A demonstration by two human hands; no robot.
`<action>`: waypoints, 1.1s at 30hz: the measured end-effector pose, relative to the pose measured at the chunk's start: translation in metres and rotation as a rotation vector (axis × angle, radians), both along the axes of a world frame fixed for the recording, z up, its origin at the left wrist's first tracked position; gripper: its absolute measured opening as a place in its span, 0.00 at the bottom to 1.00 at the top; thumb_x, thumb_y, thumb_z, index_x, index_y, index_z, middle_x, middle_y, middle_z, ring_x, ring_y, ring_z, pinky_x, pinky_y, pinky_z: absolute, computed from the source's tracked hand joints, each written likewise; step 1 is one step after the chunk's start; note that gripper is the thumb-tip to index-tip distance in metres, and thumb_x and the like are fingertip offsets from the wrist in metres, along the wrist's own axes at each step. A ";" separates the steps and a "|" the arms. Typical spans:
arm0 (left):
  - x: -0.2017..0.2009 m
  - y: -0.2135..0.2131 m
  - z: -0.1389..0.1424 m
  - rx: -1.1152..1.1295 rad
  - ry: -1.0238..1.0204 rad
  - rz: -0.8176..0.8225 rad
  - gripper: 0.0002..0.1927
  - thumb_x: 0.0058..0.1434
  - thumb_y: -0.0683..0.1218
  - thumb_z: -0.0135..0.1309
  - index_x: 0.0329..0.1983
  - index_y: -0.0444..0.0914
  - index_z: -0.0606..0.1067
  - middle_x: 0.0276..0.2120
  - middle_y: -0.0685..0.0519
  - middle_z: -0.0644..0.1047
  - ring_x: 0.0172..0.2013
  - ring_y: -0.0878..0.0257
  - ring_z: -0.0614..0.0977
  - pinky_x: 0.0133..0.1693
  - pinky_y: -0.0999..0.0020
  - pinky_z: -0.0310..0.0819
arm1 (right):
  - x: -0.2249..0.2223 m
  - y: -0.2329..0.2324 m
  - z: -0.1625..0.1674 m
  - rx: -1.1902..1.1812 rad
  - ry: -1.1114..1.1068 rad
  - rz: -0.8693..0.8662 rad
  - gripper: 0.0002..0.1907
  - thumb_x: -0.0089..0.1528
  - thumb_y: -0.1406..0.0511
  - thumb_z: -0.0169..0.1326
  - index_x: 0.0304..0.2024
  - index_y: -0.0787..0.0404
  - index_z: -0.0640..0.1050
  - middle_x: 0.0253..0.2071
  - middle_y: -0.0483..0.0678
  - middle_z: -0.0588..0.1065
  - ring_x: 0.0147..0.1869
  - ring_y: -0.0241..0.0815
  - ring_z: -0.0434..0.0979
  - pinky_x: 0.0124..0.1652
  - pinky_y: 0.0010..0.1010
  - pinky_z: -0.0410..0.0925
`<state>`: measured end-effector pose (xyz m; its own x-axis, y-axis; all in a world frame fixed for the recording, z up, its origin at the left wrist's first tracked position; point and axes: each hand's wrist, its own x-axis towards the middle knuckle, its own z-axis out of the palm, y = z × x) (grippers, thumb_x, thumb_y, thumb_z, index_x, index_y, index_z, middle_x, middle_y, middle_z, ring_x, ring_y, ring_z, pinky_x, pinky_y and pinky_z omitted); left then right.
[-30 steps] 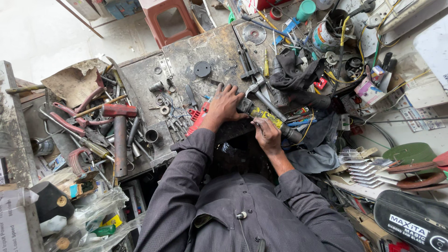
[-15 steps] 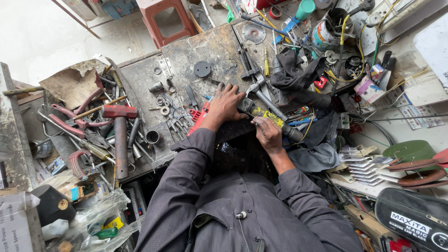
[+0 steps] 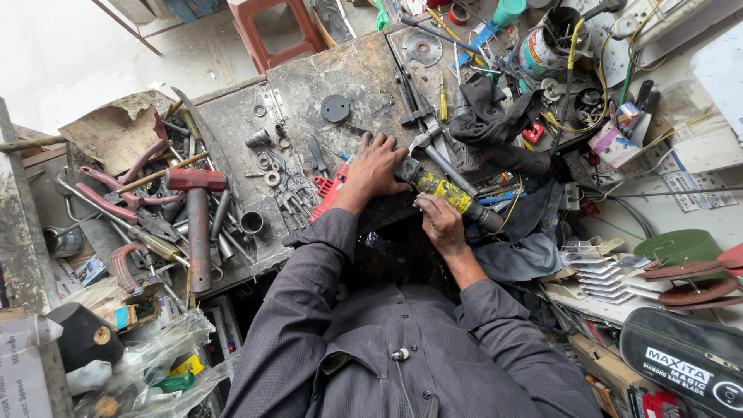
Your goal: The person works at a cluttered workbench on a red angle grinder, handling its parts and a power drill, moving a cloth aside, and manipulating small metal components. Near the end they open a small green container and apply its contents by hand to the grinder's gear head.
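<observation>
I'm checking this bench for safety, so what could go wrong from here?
The left hand and right hand both grip a yellow-labelled cylindrical tool at the workbench edge; it could slip off. Loose washers nearby could get knocked down. Tangled yellow cable might snag a sleeve.

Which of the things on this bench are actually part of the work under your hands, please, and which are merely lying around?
In hand:
- left hand, pressing on the tool's dark end
- right hand, at the tool's side
- yellow-and-black power tool, lying on the workbench

Lying about:
- red-headed hammer
- grey cutting disc
- round black disc
- tin can
- dark rag
</observation>
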<state>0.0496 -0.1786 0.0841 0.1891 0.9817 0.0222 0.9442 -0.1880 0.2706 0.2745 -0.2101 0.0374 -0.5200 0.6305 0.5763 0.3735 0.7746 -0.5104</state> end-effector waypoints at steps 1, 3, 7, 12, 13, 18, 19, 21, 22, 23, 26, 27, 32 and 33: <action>0.000 0.000 0.000 0.000 0.001 0.002 0.42 0.39 0.70 0.69 0.50 0.41 0.75 0.47 0.47 0.73 0.57 0.49 0.71 0.64 0.37 0.53 | 0.001 0.000 -0.001 0.004 -0.015 -0.005 0.13 0.57 0.80 0.57 0.42 0.63 0.79 0.45 0.50 0.80 0.53 0.51 0.83 0.51 0.37 0.75; -0.001 0.001 0.000 0.011 0.001 0.005 0.42 0.39 0.70 0.69 0.51 0.41 0.76 0.47 0.47 0.73 0.57 0.49 0.71 0.64 0.37 0.54 | 0.002 -0.001 -0.001 0.016 -0.039 -0.015 0.13 0.57 0.80 0.57 0.42 0.63 0.80 0.46 0.51 0.80 0.55 0.51 0.82 0.52 0.38 0.75; 0.000 0.000 0.000 0.006 -0.018 0.007 0.42 0.39 0.70 0.69 0.51 0.42 0.76 0.47 0.47 0.73 0.57 0.49 0.71 0.64 0.37 0.54 | 0.002 -0.001 -0.002 0.041 -0.058 0.008 0.14 0.56 0.80 0.56 0.43 0.64 0.80 0.48 0.51 0.80 0.57 0.53 0.81 0.54 0.38 0.75; 0.001 -0.001 0.000 0.028 -0.026 0.014 0.42 0.39 0.70 0.69 0.51 0.41 0.76 0.49 0.46 0.73 0.57 0.48 0.71 0.64 0.37 0.54 | 0.001 0.000 -0.004 0.023 -0.037 0.004 0.14 0.57 0.80 0.56 0.44 0.64 0.80 0.48 0.52 0.80 0.58 0.52 0.81 0.55 0.38 0.75; 0.001 -0.001 0.000 0.015 -0.015 0.016 0.42 0.39 0.70 0.69 0.50 0.41 0.76 0.49 0.46 0.73 0.58 0.48 0.71 0.64 0.37 0.53 | 0.001 -0.001 -0.005 0.023 -0.047 -0.002 0.14 0.57 0.80 0.56 0.44 0.64 0.80 0.48 0.51 0.80 0.59 0.52 0.81 0.54 0.37 0.75; 0.001 0.000 -0.002 -0.007 -0.005 0.019 0.41 0.41 0.72 0.67 0.49 0.40 0.76 0.49 0.46 0.73 0.58 0.48 0.71 0.66 0.36 0.52 | -0.001 -0.003 -0.007 0.017 0.003 -0.010 0.12 0.60 0.76 0.61 0.46 0.64 0.80 0.49 0.52 0.80 0.59 0.51 0.81 0.55 0.36 0.76; 0.001 -0.001 -0.003 0.011 -0.001 0.020 0.42 0.41 0.72 0.67 0.49 0.40 0.76 0.49 0.45 0.73 0.58 0.48 0.71 0.66 0.36 0.52 | -0.002 -0.004 -0.007 0.037 -0.011 -0.010 0.12 0.60 0.74 0.62 0.47 0.65 0.80 0.49 0.53 0.80 0.59 0.52 0.81 0.55 0.37 0.76; 0.001 -0.001 -0.005 0.034 0.004 0.020 0.41 0.41 0.73 0.67 0.48 0.40 0.76 0.49 0.45 0.72 0.58 0.48 0.71 0.65 0.36 0.52 | -0.004 -0.004 -0.005 0.073 -0.043 -0.008 0.14 0.59 0.71 0.63 0.48 0.66 0.80 0.49 0.54 0.80 0.59 0.54 0.80 0.54 0.39 0.75; 0.001 -0.001 -0.006 0.038 0.007 0.020 0.41 0.42 0.73 0.67 0.48 0.40 0.76 0.49 0.45 0.73 0.58 0.48 0.71 0.65 0.36 0.52 | -0.005 -0.005 -0.003 0.089 -0.045 -0.012 0.14 0.60 0.69 0.62 0.48 0.66 0.79 0.50 0.55 0.80 0.59 0.54 0.80 0.55 0.39 0.74; 0.001 -0.001 -0.007 0.040 0.008 0.015 0.41 0.42 0.73 0.66 0.47 0.39 0.75 0.49 0.45 0.73 0.58 0.48 0.71 0.65 0.35 0.52 | -0.006 -0.005 -0.002 0.103 -0.049 -0.019 0.13 0.62 0.67 0.62 0.48 0.66 0.79 0.50 0.55 0.79 0.59 0.54 0.80 0.56 0.40 0.73; 0.001 0.000 -0.008 0.047 0.009 0.011 0.42 0.41 0.74 0.66 0.47 0.39 0.75 0.49 0.44 0.72 0.58 0.48 0.71 0.65 0.36 0.53 | -0.010 -0.003 0.003 0.166 -0.053 -0.089 0.15 0.63 0.62 0.59 0.46 0.66 0.79 0.49 0.56 0.79 0.57 0.56 0.79 0.57 0.42 0.71; 0.000 0.001 -0.008 0.044 0.015 0.007 0.42 0.41 0.74 0.66 0.47 0.39 0.75 0.49 0.45 0.72 0.58 0.48 0.71 0.65 0.36 0.53 | -0.011 -0.003 0.004 0.185 -0.054 -0.116 0.16 0.63 0.60 0.58 0.46 0.66 0.79 0.48 0.56 0.78 0.56 0.57 0.79 0.57 0.43 0.70; -0.001 0.005 -0.011 0.055 0.009 -0.008 0.44 0.37 0.74 0.66 0.46 0.39 0.75 0.49 0.46 0.72 0.56 0.50 0.71 0.63 0.36 0.54 | -0.023 0.006 0.003 0.005 0.012 -0.180 0.07 0.60 0.69 0.53 0.38 0.64 0.79 0.41 0.54 0.78 0.50 0.55 0.79 0.53 0.42 0.71; -0.001 0.006 -0.012 0.058 0.008 -0.012 0.43 0.38 0.74 0.67 0.46 0.39 0.75 0.48 0.46 0.72 0.56 0.50 0.71 0.63 0.36 0.54 | -0.025 0.008 0.003 -0.036 0.036 -0.206 0.06 0.59 0.71 0.52 0.37 0.64 0.78 0.40 0.53 0.78 0.49 0.54 0.79 0.52 0.42 0.71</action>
